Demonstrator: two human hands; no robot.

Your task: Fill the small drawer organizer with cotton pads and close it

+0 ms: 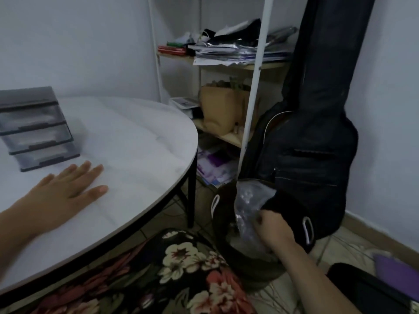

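Observation:
A small grey drawer organizer with three translucent drawers, all pushed in, stands on the white round table at the far left. My left hand lies flat on the tabletop just in front of it, fingers straight. Down on the floor to the right, my right hand grips a clear plastic bag that pokes out of a dark bag. The plastic bag's contents are blurred and I cannot make them out.
A black guitar case leans against the wall right behind the dark bag. A white-framed shelf holds stacked papers and a brown paper bag. Floral fabric covers the lower middle. The table's black edge runs between my hands.

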